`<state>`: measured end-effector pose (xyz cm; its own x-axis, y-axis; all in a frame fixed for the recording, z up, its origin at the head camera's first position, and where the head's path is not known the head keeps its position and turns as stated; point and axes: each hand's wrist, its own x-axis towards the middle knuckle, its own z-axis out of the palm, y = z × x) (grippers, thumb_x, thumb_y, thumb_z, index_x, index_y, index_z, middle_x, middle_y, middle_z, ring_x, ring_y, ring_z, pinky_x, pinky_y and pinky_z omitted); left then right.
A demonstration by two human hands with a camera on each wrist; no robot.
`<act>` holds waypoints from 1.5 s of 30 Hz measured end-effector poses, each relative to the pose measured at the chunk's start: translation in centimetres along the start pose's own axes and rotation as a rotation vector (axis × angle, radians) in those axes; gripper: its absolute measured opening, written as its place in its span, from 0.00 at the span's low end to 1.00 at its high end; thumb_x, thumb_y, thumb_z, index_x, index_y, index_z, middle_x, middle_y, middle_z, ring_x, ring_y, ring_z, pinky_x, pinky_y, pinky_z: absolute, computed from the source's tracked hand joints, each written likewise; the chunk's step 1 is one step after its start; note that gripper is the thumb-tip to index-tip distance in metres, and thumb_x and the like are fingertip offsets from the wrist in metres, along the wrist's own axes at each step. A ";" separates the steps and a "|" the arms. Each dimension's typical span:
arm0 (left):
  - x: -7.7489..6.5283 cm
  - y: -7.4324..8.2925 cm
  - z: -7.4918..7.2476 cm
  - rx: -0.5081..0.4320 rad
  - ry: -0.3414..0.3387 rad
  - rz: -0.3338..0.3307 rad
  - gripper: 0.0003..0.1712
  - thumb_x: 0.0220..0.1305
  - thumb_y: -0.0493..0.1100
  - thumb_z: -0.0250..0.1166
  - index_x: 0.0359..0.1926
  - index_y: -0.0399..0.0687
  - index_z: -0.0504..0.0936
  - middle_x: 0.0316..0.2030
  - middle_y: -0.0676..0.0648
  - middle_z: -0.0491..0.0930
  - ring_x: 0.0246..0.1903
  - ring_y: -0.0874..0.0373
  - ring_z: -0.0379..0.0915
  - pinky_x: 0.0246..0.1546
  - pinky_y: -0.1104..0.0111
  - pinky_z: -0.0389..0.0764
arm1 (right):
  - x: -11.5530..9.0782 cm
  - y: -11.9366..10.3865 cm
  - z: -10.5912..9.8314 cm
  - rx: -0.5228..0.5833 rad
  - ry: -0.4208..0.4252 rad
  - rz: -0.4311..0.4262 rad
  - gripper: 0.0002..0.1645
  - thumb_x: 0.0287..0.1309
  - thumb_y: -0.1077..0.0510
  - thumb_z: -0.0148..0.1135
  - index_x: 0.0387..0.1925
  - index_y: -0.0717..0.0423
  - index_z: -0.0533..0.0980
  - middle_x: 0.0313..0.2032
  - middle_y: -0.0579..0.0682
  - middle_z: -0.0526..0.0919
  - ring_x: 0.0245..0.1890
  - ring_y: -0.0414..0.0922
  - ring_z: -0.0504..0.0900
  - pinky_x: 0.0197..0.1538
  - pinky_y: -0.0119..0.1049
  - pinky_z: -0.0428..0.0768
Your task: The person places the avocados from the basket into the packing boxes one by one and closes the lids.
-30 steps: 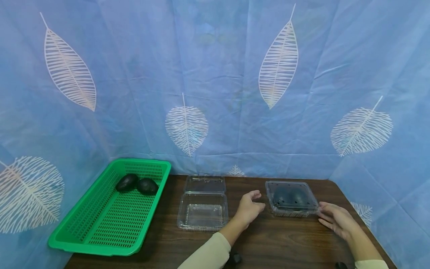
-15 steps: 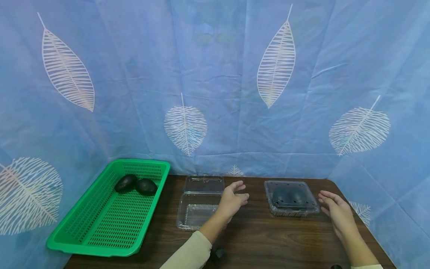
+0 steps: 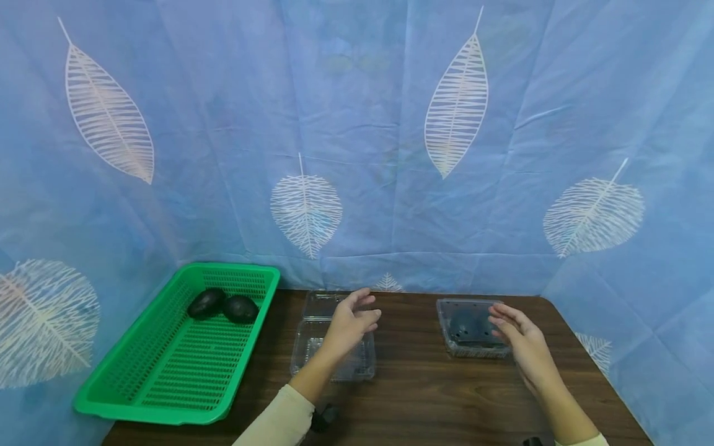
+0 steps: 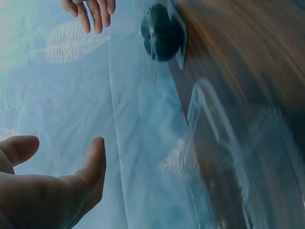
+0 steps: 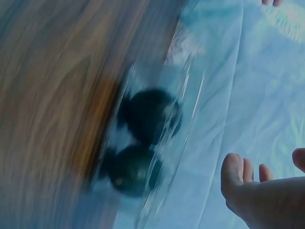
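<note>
Above an open clear plastic clamshell box point(image 3: 357, 362) hovers my left hand point(image 3: 347, 328), its fingers loose and holding nothing. My right hand point(image 3: 524, 344) is in the air over the right part of a closed clear clamshell box point(image 3: 474, 353), also holding nothing. Through that box's walls, in the right wrist view, two dark avocados point(image 5: 136, 170) show. At the left, two more dark avocados point(image 3: 241, 309) lie at the far end of a green plastic basket point(image 3: 223, 396). The left hand hides part of the open box.
Everything stands on a dark wooden table point(image 3: 424, 396). A blue curtain point(image 3: 368, 217) with white leaf prints hangs right behind the table's back edge. The basket's raised rim borders the left side.
Both hands have moved left. My right hand has left the closed box's right edge and passes over it; my left hand has come over the open box. The boxes stay in place.
</note>
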<state>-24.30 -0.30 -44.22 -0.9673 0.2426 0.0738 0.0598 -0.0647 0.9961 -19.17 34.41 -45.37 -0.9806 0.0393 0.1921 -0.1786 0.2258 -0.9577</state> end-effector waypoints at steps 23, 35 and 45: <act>-2.6 6.4 -9.6 0.169 0.116 -0.026 0.38 0.75 0.40 0.62 0.79 0.44 0.57 0.72 0.35 0.64 0.67 0.37 0.71 0.61 0.50 0.81 | 0.0 0.1 9.7 0.125 -0.290 0.185 0.34 0.81 0.54 0.50 0.77 0.66 0.56 0.76 0.66 0.60 0.67 0.43 0.76 0.66 0.41 0.79; -4.2 8.2 -16.4 0.348 0.201 -0.077 0.44 0.76 0.45 0.62 0.83 0.44 0.48 0.76 0.33 0.58 0.72 0.35 0.64 0.62 0.49 0.80 | 1.2 1.2 12.4 0.232 -0.395 0.311 0.37 0.80 0.52 0.51 0.77 0.69 0.53 0.75 0.73 0.55 0.72 0.67 0.65 0.68 0.54 0.77; -4.0 9.0 -21.3 0.391 0.192 -0.144 0.46 0.80 0.51 0.56 0.83 0.40 0.40 0.77 0.26 0.51 0.72 0.30 0.61 0.54 0.65 0.85 | 1.4 2.2 15.0 0.241 -0.468 0.400 0.41 0.76 0.51 0.56 0.76 0.71 0.53 0.70 0.74 0.62 0.65 0.65 0.72 0.62 0.54 0.82</act>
<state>-25.15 -22.52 -36.59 -0.9985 0.0367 -0.0405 -0.0259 0.3353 0.9418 -22.12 20.36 -50.47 -0.8972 -0.3645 -0.2495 0.2468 0.0549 -0.9675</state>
